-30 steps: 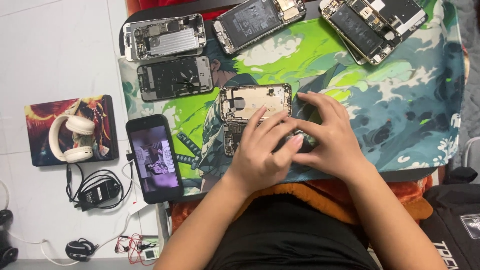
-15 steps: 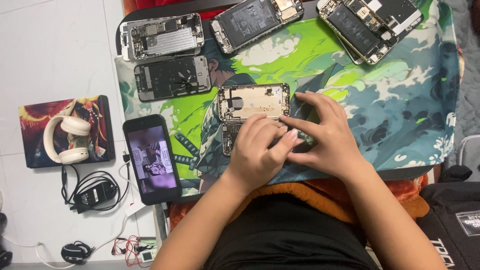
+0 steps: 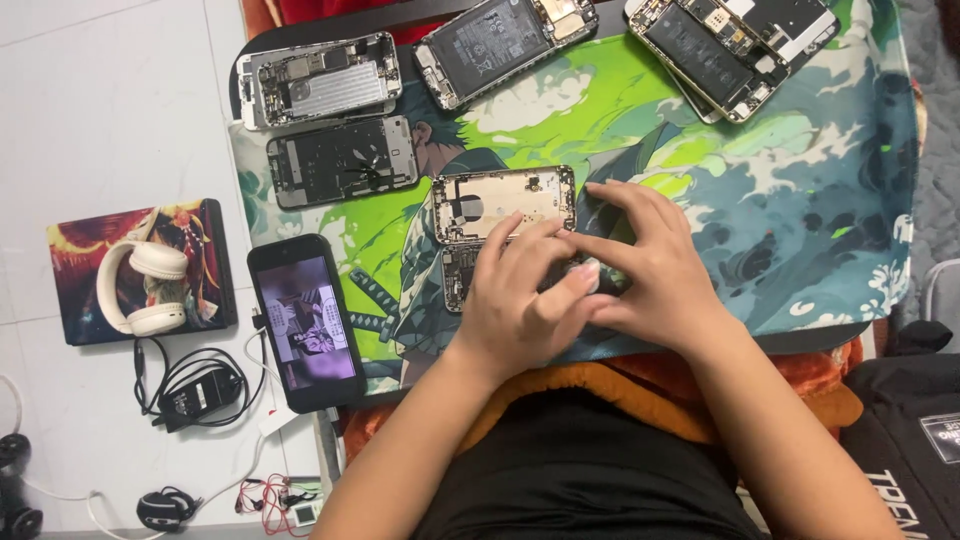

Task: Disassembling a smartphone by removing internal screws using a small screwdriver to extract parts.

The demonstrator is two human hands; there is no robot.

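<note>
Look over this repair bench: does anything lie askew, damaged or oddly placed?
Yes. Two opened phones at the mat's top right edge lie stacked, skewed diagonally. The working phone overhangs the mat's left edge.

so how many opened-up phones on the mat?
6 visible: two stacked at the mat's left, one top centre, one top right, two under the hands. More may be hidden.

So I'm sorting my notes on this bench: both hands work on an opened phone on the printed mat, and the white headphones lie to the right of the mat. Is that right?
Not quite. In the head view the white headphones lie to the left of the printed mat, on a dark pad. The rest holds: the left hand and right hand work on the opened phone on the mat.
</note>
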